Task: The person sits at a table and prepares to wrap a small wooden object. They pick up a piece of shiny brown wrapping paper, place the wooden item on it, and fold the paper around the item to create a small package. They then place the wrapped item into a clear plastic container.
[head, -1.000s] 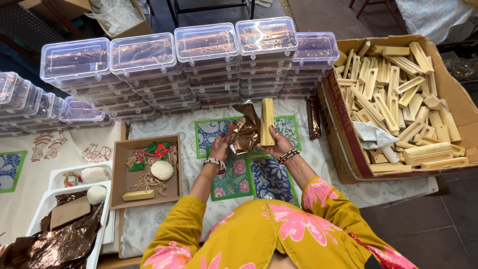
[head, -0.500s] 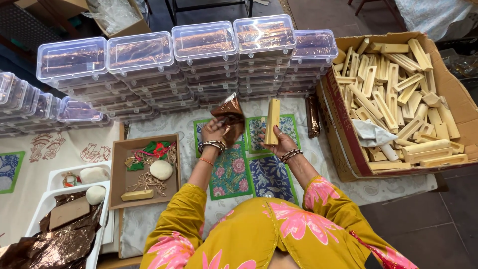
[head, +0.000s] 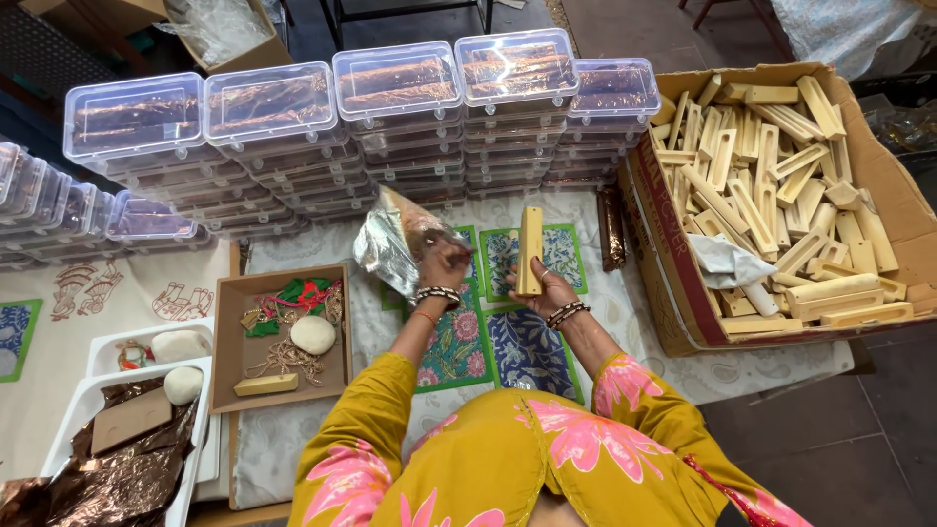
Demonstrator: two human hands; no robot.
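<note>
My left hand (head: 444,265) pinches a crumpled sheet of shiny foil (head: 395,242), silver on one side and copper on the other, and holds it up over the patterned cloth (head: 459,346). A pale wooden block (head: 529,250) stands upright in my right hand (head: 543,291), just right of the foil and apart from it. Both wrists wear beaded bracelets. My yellow sleeves with pink flowers fill the bottom of the view.
Stacks of clear plastic boxes (head: 400,83) with copper-wrapped pieces line the far side. A cardboard box (head: 683,303) full of wooden blocks stands at the right. A wrapped piece (head: 612,227) lies beside it. A brown tray (head: 226,337) and white trays (head: 98,400) sit at the left.
My left hand has pulled the foil away from the wooden block and lifted it to the left. The right hand keeps the block upright and has shifted slightly.
</note>
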